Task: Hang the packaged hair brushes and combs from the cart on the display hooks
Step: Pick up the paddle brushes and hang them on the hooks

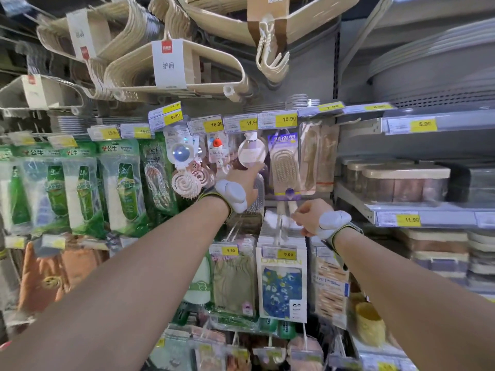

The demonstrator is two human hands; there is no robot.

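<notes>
Alignment decides this step: left hand (245,183) lies against the packaged grey paddle brush (259,192) at frame centre, its fingers hidden, grip impossible to tell. Right hand (308,218), fingers curled, works just beside the wooden brush pack (285,167). Part the neighbouring packs, then thread the hang hole squarely.

The left hand (242,180) covers most of a grey brush (257,195); only the brush's right edge and some bristles show. The fingertips blur into the round pack (250,153) above, so the grip cannot be read. The right hand (308,219) is blurred, and whether its curled fingers pinch anything is unclear. The hook (280,231) beneath it is only a pale streak. Small print on the price tags (278,119) is unreadable. The left forearm (134,277) and right forearm (415,285) run off the bottom corners. The top edge cuts the hangers (211,14).
</notes>
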